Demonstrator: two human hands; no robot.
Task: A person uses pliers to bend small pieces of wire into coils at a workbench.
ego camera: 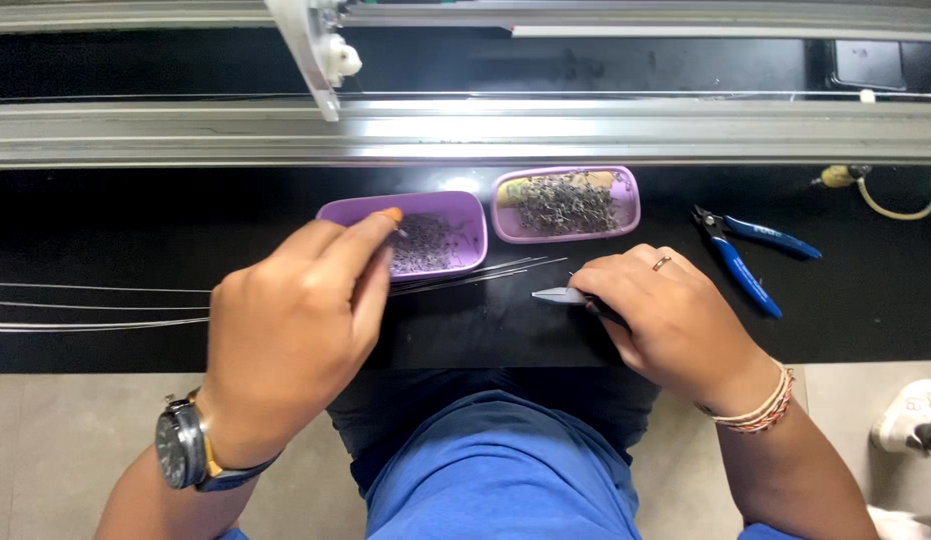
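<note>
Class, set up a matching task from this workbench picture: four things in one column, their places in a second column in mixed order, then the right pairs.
Things:
1. Left hand
2. Right hand
3. Blue cutters
4. Wires

Places:
A. Lying untouched at the far right of the black bench
B. Fingertips at the left purple tray
C. Holding pliers by the tip near the bench's front edge
D. Stretched across the bench, left side

Pairs: 1-B, 2-C, 3-A, 4-D

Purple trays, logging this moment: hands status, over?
Left hand fingers pinching over near purple tray of small metal parts. Right hand grips pliers on black bench. Thin wires lie between.
</note>
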